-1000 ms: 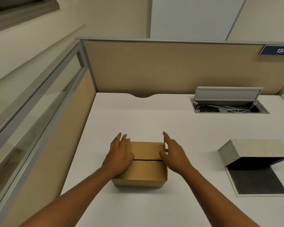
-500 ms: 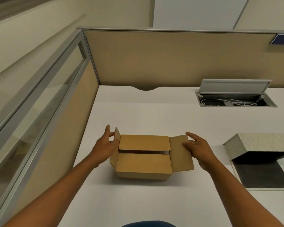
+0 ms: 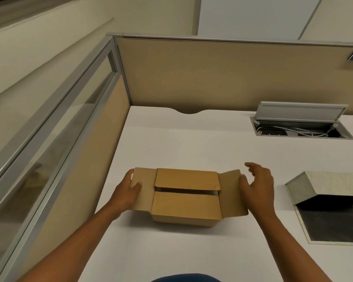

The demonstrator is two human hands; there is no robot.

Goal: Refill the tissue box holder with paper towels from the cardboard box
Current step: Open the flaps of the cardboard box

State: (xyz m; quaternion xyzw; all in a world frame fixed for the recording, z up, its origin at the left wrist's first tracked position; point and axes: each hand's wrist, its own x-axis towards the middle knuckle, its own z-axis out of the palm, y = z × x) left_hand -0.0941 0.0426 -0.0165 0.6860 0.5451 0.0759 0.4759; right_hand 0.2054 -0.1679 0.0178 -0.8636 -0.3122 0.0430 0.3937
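A brown cardboard box (image 3: 185, 204) sits on the white desk (image 3: 192, 147) in front of me. Its two short side flaps are folded outward; the two long flaps still lie over the top with a dark slit between them, so the contents are hidden. My left hand (image 3: 128, 192) pinches the left flap, thumb on top. My right hand (image 3: 257, 184) hovers at the right flap with fingers spread, thumb touching the flap's edge. The tissue box holder (image 3: 332, 188) lies open at the right, its light cover tilted up over a dark base panel.
A cable hatch (image 3: 302, 129) with its grey lid raised is set into the desk at the back right. Tan partition panels (image 3: 222, 78) close the back, and a glazed partition runs along the left desk edge.
Both side flaps have been swung further outward and now lie nearly flat. My left hand has taken hold of the left flap; my right hand has opened and lifted off the right flap.
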